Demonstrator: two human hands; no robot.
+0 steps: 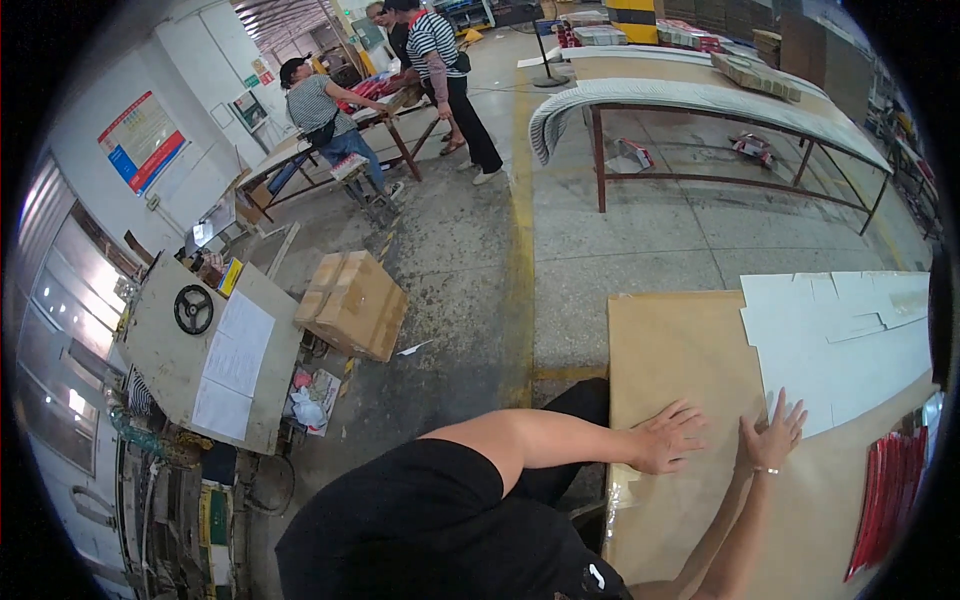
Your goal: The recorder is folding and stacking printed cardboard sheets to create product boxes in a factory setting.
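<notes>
My left hand [670, 437] lies palm down on the brown-covered tabletop [675, 345], its fingers spread. To its right, my right hand [774, 434], with a thin band at the wrist, is raised with the fingers stretched apart. It is beside the lower left edge of a white flat sheet [835, 365]; whether it touches the sheet I cannot tell. Neither hand holds anything. The white sheet has notched edges and slits, with further white pieces overlapping at its far side. Near the right edge of the table lies a row of thin, glossy red pieces [888, 495].
Left of me stand a taped carton [352, 305] and a machine [215, 350] with a black handwheel and papers on top. Ahead is a long table [700, 95] with white sheets draped over its edge. Several people [440, 80] are around another table at the far left.
</notes>
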